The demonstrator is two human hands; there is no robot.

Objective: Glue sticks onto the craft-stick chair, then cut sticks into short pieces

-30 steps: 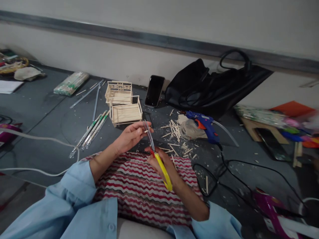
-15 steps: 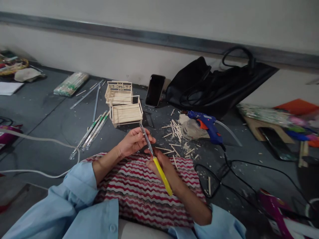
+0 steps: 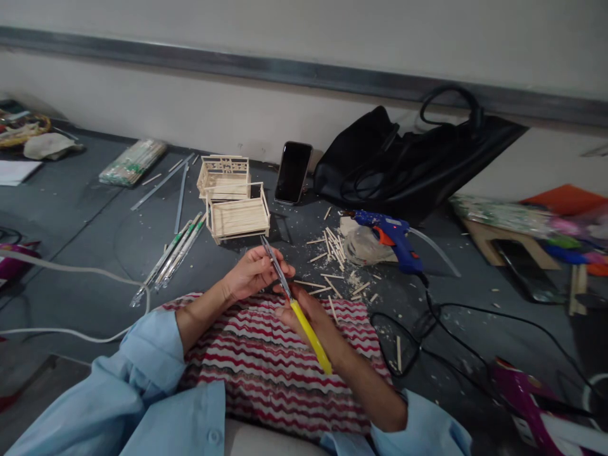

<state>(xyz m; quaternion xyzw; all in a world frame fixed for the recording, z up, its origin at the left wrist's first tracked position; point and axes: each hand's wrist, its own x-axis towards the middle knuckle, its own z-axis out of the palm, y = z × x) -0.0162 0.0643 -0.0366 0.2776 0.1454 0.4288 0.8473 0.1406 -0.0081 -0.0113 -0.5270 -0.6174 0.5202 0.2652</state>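
Observation:
My right hand (image 3: 311, 316) is wrapped around a yellow-handled tool (image 3: 310, 334) with long, slim metal jaws; its exact kind is unclear. The jaws point up and left, their tips just in front of a small stick-built model (image 3: 239, 217). My left hand (image 3: 254, 272) is closed beside the jaws, thumb and fingers pinched together. Whatever is between them is too small or hidden to make out. Behind the nearer model stands a second stick model (image 3: 224, 175) with a patterned back. Short cut sticks (image 3: 336, 247) lie scattered to the right of my hands.
A blue glue gun (image 3: 389, 234) rests on a clear container (image 3: 363, 246), its black cord (image 3: 456, 339) trailing right. A phone (image 3: 293, 172) leans near the wall beside a black bag (image 3: 380, 168). Wrapped stick bundles (image 3: 175, 250) lie left. A striped cloth (image 3: 266, 373) covers my lap.
The view has shifted very slightly. Both hands and the yellow-handled tool keep nearly the same pose, with the jaw tips looking a little further apart.

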